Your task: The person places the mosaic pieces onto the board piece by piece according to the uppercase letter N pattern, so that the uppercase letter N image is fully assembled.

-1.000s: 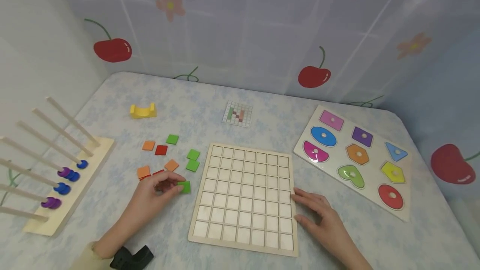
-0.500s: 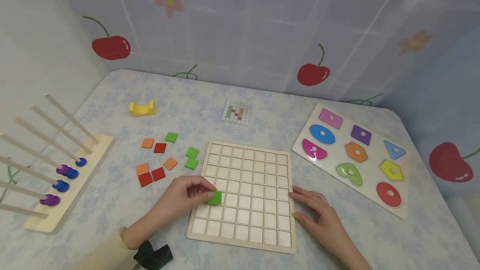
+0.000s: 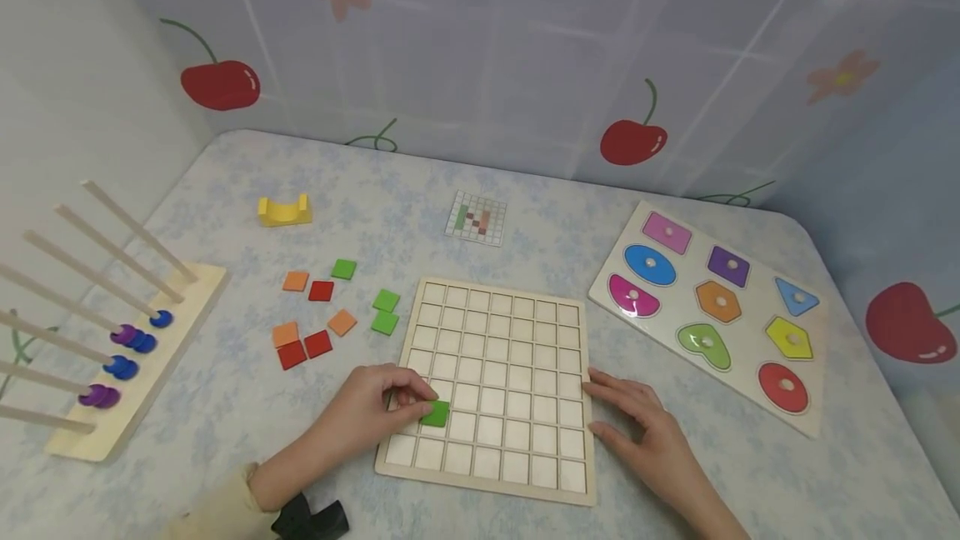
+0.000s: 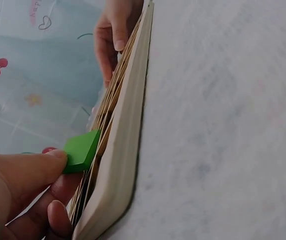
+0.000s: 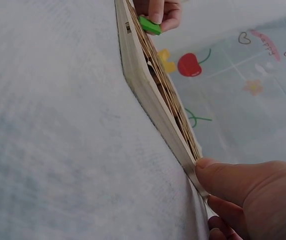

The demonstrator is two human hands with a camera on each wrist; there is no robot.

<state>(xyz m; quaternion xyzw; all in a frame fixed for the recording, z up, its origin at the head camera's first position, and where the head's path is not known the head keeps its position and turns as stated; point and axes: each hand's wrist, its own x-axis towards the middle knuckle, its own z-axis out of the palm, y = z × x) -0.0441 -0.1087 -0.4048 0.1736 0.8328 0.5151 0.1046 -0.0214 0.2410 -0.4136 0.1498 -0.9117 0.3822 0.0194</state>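
- Here's the left hand (image 3: 381,400), a green tile (image 3: 436,414) pinched between thumb and fingers, held over the left part of the wooden grid board (image 3: 487,488).
- The tile sits above the second column from the left, in the nearer half; which cell lies squarely under it, I can't tell.
- Over to the right hand (image 3: 643,423): thumb and fingers apart, touching the board's right side, well clear of the left. That looks like good steadying; light contact should be enough, since a hard push could slide the board across the worktop (image 3: 547,232).
- The left wrist view gives us the tile tilted to the grid; whether its lower edge meets the wood is unclear. A tidy way in, I'd judge: line up one edge with a cell wall, lower that edge first, then let the rest drop flat.
- Watch the rotation! Those raised walls leave little slack by the look of it, so a skewed tile would probably ride up on one.
- The grip is on the tile's left side, leaving its right edge in sight for aiming. Smart to release late, then press the middle with a fingertip.
- Up ahead lies the small pattern card (image 3: 476,218), handy for checking the cell before letting go.
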